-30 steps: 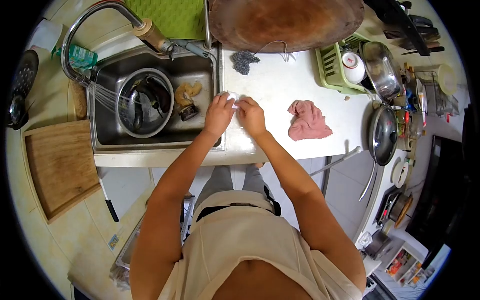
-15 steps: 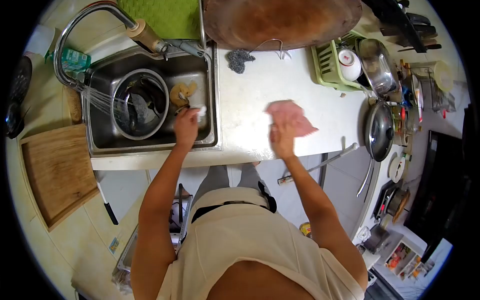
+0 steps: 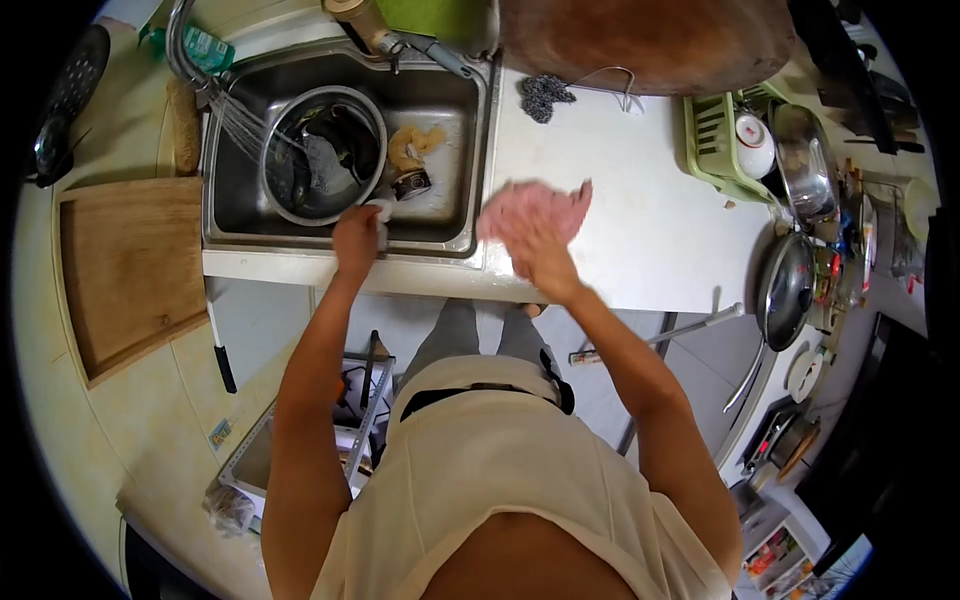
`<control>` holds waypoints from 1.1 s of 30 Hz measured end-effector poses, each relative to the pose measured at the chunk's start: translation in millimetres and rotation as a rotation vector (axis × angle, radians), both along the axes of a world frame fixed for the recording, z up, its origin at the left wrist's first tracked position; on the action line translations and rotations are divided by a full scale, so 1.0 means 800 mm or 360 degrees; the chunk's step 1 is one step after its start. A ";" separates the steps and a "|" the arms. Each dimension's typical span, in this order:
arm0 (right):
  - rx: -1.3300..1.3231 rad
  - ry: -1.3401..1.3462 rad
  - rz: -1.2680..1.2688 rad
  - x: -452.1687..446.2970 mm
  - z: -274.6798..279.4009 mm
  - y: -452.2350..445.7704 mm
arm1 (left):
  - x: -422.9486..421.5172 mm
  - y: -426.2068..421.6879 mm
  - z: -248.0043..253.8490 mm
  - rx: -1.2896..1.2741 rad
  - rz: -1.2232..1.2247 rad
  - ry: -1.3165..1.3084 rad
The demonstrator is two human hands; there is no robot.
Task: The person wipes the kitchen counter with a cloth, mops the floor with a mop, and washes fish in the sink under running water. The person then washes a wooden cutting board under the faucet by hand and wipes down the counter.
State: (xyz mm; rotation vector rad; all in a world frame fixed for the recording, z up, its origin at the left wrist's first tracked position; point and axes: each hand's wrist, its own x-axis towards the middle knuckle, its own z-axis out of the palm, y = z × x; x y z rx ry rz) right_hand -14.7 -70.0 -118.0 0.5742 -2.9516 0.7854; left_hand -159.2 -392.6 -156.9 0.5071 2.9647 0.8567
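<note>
My left hand (image 3: 355, 242) is closed over the sink's front edge, with a small crumpled white piece (image 3: 383, 212) at its fingers; its kind is unclear. My right hand (image 3: 542, 258) presses a pink cloth (image 3: 535, 205) onto the white counter (image 3: 640, 190), just right of the sink. In the steel sink (image 3: 458, 120), a metal bowl (image 3: 376, 120) holds water and dark, long eggplants (image 3: 350, 140). Beside the bowl lie a yellowish curled scrap (image 3: 405, 148) and a dark round drain piece (image 3: 411, 184).
Water sprays from the faucet (image 3: 178, 45) toward the bowl. A wooden board (image 3: 130, 270) lies left of the sink. A steel-wool scrubber (image 3: 545, 95) and a large round brown board (image 3: 640, 40) are at the back. Right are a green basket (image 3: 707, 140) and a lidded pan (image 3: 787, 290).
My right hand has slid the pink cloth left across the counter toward the sink. My left hand, with the white piece, has moved back to the sink's front edge. The view has shifted.
</note>
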 end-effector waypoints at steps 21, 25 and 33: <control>0.0153 -0.0115 0.0080 0.041 0.010 -0.103 | -0.043 0.064 -0.046 0.0163 -0.0104 -0.0932; -0.0100 0.0105 0.0108 -0.016 0.005 -0.154 | -0.052 0.117 -0.024 0.0320 -0.0095 -0.0709; 0.0339 -0.0458 -0.0260 0.080 0.027 0.016 | -0.081 0.229 0.021 0.0573 -0.0298 -0.0265</control>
